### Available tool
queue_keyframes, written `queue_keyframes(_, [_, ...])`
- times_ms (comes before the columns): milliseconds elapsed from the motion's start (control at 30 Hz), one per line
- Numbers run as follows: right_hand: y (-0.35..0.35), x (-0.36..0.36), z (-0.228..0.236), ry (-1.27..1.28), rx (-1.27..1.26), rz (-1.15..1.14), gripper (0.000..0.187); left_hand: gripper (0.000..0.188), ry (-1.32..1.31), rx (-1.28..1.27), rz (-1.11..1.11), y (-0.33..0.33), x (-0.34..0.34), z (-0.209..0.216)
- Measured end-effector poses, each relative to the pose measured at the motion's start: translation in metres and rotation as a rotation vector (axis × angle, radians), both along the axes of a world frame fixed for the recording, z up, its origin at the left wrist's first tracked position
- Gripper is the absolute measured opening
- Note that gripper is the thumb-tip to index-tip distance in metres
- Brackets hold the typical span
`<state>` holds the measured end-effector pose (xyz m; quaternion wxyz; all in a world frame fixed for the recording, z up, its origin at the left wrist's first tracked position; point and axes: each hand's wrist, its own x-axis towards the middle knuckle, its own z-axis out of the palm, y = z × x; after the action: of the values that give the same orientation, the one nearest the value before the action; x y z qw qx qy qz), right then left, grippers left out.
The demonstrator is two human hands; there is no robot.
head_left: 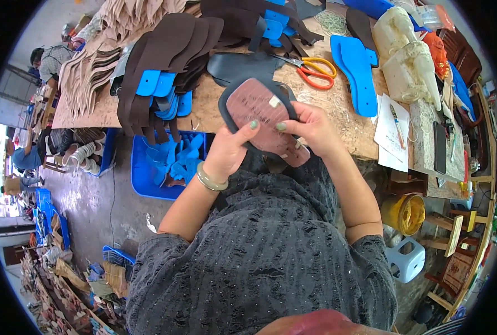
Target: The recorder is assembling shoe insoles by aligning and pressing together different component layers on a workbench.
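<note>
Held up in front of my body is a shoe insole (259,117) with a pinkish-brown face and a dark rim wrapped round its wide end. My left hand (231,146) grips its lower left side, thumb on the face. My right hand (310,127) pinches the dark edge at the right, its thumb on the face too; the fingers behind are hidden. A small pale patch sits near the insole's upper right. Just beyond lie a dark piece of sheet material (243,66) and scissors (314,72) with orange and yellow handles.
Stacks of dark brown cut pieces (173,50) and tan pieces (86,78) cover the table's left. Blue sole shapes (355,75), white plastic containers (407,70) and paper (392,131) lie right. A blue bin (153,190) stands below; a yellow bucket (406,215) and stool (407,259) stand right.
</note>
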<state>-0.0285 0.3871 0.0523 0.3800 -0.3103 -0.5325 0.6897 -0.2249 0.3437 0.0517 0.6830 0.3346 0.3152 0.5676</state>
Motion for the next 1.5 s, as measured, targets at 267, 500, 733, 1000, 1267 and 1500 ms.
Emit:
queue_keyframes(267, [0.009, 0.023, 0.014, -0.34, 0.237, 0.41, 0.031, 0.036, -0.254, -0.057, -0.09, 0.006, -0.022, 0.004])
queue_keyframes(500, [0.006, 0.035, 0.02, -0.292, 0.22, 0.392, 0.041, 0.036, -0.4, -0.057, -0.026, 0.021, -0.043, -0.005])
queue_keyframes(733, [-0.003, 0.036, -0.003, -0.108, -0.089, 0.236, 0.036, 0.038, -0.2, 0.109, 0.018, 0.032, -0.049, -0.004])
queue_keyframes(1000, [0.072, 0.022, 0.074, -0.534, 0.54, -0.157, 0.029, 0.048, 0.183, 0.176, 0.164, 0.052, -0.064, -0.039])
queue_keyframes(1267, [0.256, -0.055, 0.086, -1.014, 1.524, -0.696, 0.046, 0.036, 0.451, 0.151, 0.122, 0.054, -0.047, -0.066])
queue_keyframes(1500, [0.19, -0.076, 0.017, -0.78, 1.371, -0.485, 0.028, 0.034, 0.44, 0.087, 0.124, 0.047, -0.051, -0.07])
